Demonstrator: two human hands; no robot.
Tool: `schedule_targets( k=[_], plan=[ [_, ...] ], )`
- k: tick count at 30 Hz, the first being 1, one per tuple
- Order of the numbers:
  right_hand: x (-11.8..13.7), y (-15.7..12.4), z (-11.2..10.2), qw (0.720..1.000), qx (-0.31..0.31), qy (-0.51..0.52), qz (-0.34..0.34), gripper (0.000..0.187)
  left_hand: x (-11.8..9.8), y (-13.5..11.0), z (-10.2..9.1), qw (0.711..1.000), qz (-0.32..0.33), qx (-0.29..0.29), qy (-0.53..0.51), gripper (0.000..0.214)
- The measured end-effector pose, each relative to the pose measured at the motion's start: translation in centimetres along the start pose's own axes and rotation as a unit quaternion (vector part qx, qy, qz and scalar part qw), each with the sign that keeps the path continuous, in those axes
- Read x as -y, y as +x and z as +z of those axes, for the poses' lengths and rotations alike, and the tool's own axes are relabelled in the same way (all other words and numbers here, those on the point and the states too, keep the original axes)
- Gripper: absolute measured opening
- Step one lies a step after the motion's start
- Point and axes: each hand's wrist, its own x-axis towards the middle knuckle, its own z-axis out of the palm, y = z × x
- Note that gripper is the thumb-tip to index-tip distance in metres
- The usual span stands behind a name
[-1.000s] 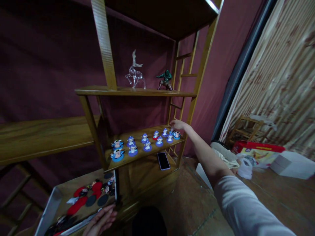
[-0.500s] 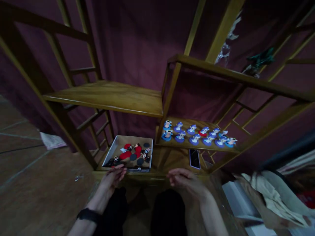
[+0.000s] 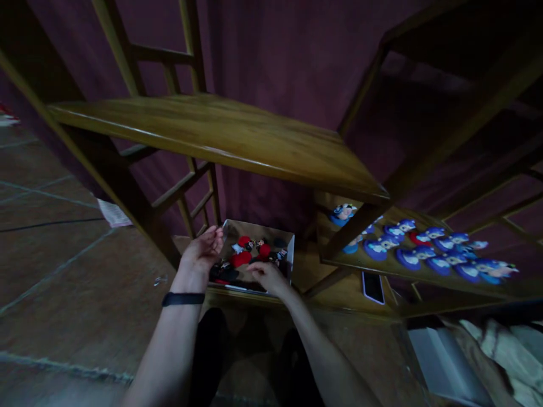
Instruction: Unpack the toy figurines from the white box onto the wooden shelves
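Observation:
A shallow cardboard box (image 3: 287,244) sits on the lowest wooden shelf, holding several small red and black figurines (image 3: 248,252) and dark round bases. My left hand (image 3: 201,255), with a black wristband, rests at the box's left edge, fingers curled loosely and nothing visible in them. Over the box's front edge my right hand (image 3: 265,275) reaches in, fingers bent down among the pieces; what they touch is hidden. On the shelf (image 3: 382,265) to the right stand several blue-based figurines (image 3: 418,249) in rows.
A broad wooden shelf (image 3: 220,135) juts out just above the box. A dark phone (image 3: 373,287) lies on the bottom shelf under the blue figurines. White box and cloth (image 3: 487,345) lie on the floor at right; paper (image 3: 112,213) on the floor at left.
My right hand came back from the blue figurines and moved into the box. My left hand rose to the box's left edge. The view swung left and down.

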Motion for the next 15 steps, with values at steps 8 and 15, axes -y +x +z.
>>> schedule_targets(
  k=[8, 15],
  plan=[
    [1.6, 5.3, 5.4, 0.970, 0.094, -0.154, -0.164, 0.028, -1.8, 0.9, -0.1, 0.997, -0.035, 0.017, -0.064, 0.018],
    [1.0, 4.4, 2.9, 0.960, 0.111, -0.195, -0.168, 0.014, -2.0, 1.6, -0.1, 0.995, -0.035, 0.029, -0.087, 0.018]
  ],
)
